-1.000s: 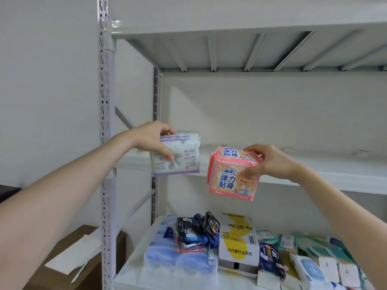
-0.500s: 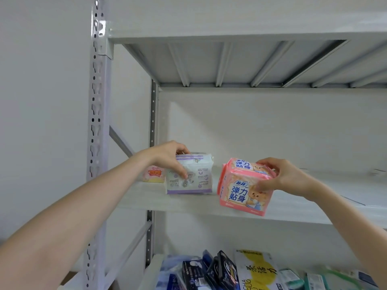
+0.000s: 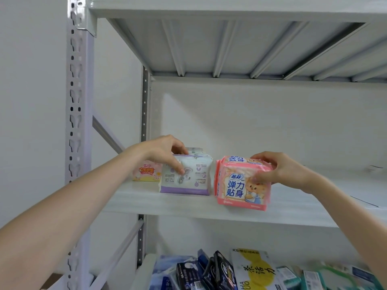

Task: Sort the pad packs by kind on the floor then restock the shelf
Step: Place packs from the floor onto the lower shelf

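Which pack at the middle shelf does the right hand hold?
The pink pack with a bear picture, rightmost of them. The right hand grips it; the left hand holds the white-and-purple pack beside it.

Pink pack (image 3: 243,183) (blue lettering, bear print); white pack (image 3: 188,176), purple trim; grey shelf (image 3: 209,206).

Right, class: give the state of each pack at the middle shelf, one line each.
Purple-white pack: upright on shelf, left hand grips its top.
Pink pack: slightly tilted, right hand holds it; contact with shelf unclear.
Small pink pack: stands at back, partly hidden by left hand.
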